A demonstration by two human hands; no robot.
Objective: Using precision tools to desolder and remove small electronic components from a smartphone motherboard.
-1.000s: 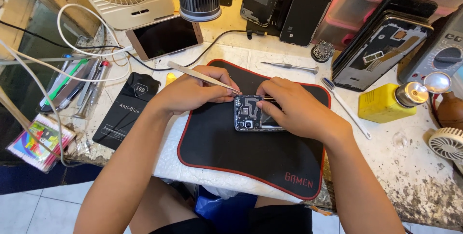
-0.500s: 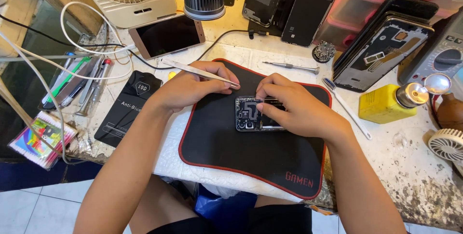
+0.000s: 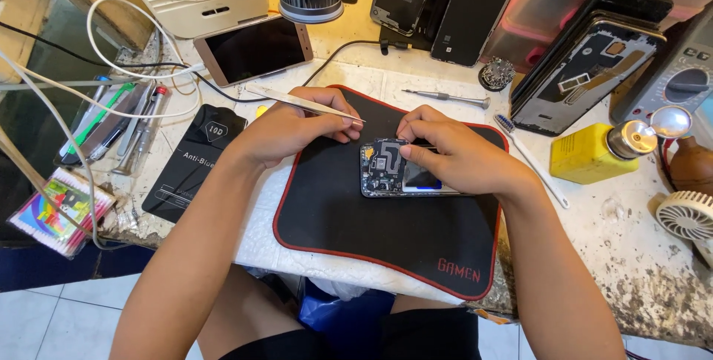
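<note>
Bare black mat [image 3: 386, 237] below; yellow bottle [image 3: 587, 154] (right) blocks.

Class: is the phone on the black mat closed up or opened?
Opened: the phone lies back cover off, circuit board exposed, under the right hand.

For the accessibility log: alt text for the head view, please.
Two bare hands work on an opened phone on a black mat: the left hand holds tweezers, the right hand rests on the phone. Phone parts and tools lie around the workbench.
</note>
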